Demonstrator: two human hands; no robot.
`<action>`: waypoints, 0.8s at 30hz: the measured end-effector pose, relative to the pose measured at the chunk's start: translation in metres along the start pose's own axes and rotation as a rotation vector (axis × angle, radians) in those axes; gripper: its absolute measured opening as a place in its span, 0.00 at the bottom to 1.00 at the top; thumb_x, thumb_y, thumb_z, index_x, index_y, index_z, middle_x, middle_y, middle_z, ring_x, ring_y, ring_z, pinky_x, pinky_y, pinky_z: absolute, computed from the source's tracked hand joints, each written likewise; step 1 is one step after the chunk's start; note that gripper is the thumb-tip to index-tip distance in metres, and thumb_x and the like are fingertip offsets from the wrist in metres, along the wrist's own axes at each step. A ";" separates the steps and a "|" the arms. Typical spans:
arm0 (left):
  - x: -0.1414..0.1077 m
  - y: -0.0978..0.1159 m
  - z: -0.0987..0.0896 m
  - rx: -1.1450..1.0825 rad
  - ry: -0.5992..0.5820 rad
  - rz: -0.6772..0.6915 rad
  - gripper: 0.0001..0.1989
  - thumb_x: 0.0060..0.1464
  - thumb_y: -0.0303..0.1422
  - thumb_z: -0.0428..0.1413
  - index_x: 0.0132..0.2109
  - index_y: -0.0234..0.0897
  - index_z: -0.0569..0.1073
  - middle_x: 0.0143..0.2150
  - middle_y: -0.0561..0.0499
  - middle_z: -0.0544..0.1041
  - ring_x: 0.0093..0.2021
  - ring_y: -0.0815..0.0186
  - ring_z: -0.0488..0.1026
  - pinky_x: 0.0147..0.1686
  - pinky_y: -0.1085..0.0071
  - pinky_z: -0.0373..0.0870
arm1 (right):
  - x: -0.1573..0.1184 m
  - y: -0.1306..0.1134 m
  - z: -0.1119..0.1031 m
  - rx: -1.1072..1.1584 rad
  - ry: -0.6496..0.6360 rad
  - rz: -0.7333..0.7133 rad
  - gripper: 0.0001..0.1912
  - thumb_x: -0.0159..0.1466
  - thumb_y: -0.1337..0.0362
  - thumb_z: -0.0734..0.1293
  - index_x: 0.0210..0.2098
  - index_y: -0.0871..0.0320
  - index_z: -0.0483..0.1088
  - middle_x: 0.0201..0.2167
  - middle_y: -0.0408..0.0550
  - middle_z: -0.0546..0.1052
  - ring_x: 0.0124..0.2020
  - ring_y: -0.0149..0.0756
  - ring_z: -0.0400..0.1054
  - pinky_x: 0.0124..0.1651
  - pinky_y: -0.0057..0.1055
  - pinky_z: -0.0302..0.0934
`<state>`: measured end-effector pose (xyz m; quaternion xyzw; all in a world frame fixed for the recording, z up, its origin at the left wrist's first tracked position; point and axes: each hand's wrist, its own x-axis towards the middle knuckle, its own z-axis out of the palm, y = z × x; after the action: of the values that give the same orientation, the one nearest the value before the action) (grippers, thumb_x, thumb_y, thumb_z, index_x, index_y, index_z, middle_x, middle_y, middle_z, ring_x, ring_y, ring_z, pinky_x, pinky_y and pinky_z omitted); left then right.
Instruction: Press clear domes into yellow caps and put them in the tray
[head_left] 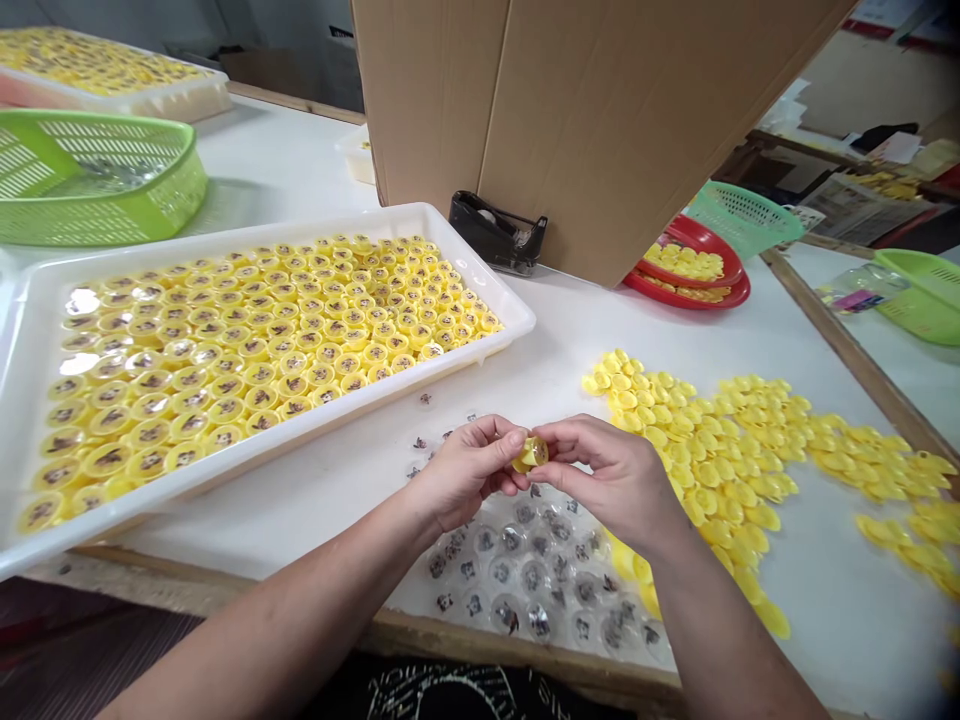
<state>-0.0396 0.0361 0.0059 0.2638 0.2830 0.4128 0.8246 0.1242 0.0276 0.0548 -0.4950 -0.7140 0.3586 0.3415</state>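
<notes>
Head view: A worker's L hand (469, 470) and R hand (611, 475) meet nr ctr. of frame over a white table (555, 345), both w/ fingers curled nearly closed on one small yellow piece (531, 455). L thumb and fingers pinch it from the left; R thumb and forefinger grip its right side. Below the hands, btm. ctr., clear discs (532, 575) w/ dark prints lie in a loose spread. Yellow cups (697, 440) are strewn across the R side of the frame, some behind the R forearm. Ctr. L, a white tray (484, 275) holds rows of yellow pieces w/ printed faces (262, 345). Top ctr., a brown carton (570, 120) stands w/ a black tape dispenser (495, 232) just beside its base; red plates (739, 290) of yellow parts sit upper R. Upper L: a green basket (161, 205).
</notes>
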 end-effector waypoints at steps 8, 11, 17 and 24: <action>-0.002 0.001 0.002 0.024 0.010 0.017 0.17 0.45 0.40 0.64 0.32 0.32 0.68 0.25 0.52 0.73 0.21 0.75 0.69 0.20 0.80 0.64 | -0.001 -0.003 0.002 -0.068 0.034 0.020 0.10 0.51 0.69 0.72 0.35 0.55 0.75 0.30 0.45 0.76 0.29 0.34 0.73 0.33 0.32 0.71; -0.002 0.001 0.002 0.013 0.009 0.031 0.16 0.44 0.38 0.64 0.33 0.32 0.69 0.28 0.52 0.73 0.23 0.74 0.70 0.22 0.79 0.65 | -0.001 -0.008 0.001 -0.090 0.038 0.017 0.11 0.52 0.69 0.71 0.36 0.54 0.75 0.30 0.45 0.77 0.29 0.34 0.73 0.33 0.33 0.71; -0.003 0.001 0.003 -0.011 -0.018 0.030 0.15 0.45 0.37 0.64 0.35 0.32 0.70 0.29 0.51 0.74 0.25 0.73 0.71 0.24 0.78 0.67 | -0.002 -0.010 -0.001 -0.138 0.052 -0.002 0.12 0.52 0.69 0.72 0.37 0.53 0.75 0.30 0.44 0.77 0.30 0.34 0.72 0.31 0.30 0.69; -0.003 0.002 0.004 -0.012 -0.015 0.024 0.15 0.44 0.36 0.64 0.36 0.32 0.71 0.31 0.51 0.74 0.27 0.72 0.72 0.26 0.78 0.67 | -0.003 -0.013 -0.002 -0.238 0.048 -0.047 0.09 0.54 0.67 0.71 0.35 0.53 0.74 0.30 0.44 0.76 0.29 0.33 0.70 0.31 0.31 0.67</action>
<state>-0.0393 0.0340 0.0101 0.2650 0.2712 0.4223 0.8233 0.1206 0.0215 0.0669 -0.5237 -0.7545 0.2514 0.3053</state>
